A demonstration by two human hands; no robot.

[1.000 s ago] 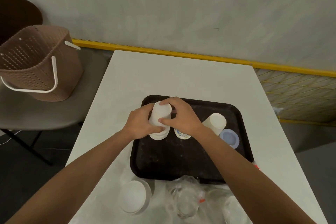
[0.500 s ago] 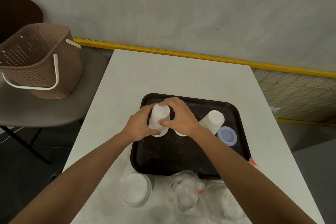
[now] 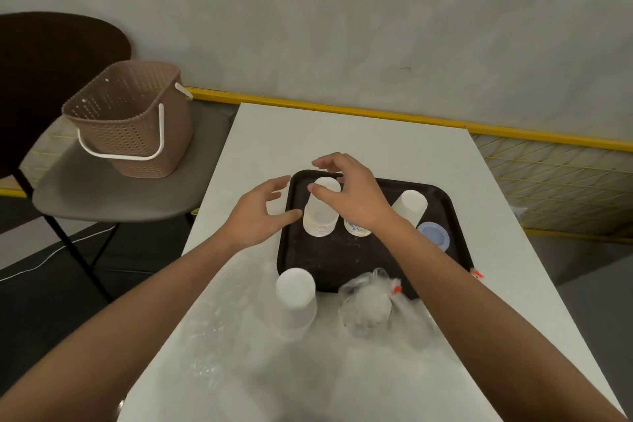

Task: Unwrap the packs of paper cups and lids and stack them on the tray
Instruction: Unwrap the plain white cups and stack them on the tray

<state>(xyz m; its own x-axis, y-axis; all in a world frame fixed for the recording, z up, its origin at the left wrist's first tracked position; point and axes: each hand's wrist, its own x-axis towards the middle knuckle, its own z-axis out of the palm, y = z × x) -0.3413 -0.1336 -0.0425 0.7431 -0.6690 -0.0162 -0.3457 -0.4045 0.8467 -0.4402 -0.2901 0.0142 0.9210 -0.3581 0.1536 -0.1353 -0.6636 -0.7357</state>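
Both my hands are letting go of the cups [image 3: 321,212] | left hand [image 3: 255,213], right hand [image 3: 349,197] fingers spreading wide | stack standing on tray [image 3: 359,259] | lids next

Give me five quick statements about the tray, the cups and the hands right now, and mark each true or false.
1. A stack of white cups stands upside down on the tray. True.
2. The left hand grips that stack. False: it is open beside it.
3. The brown basket sits on the table. False: it sits on a chair.
4. A blue lid lies on the tray. True.
5. The right hand is at the stack's top. True.
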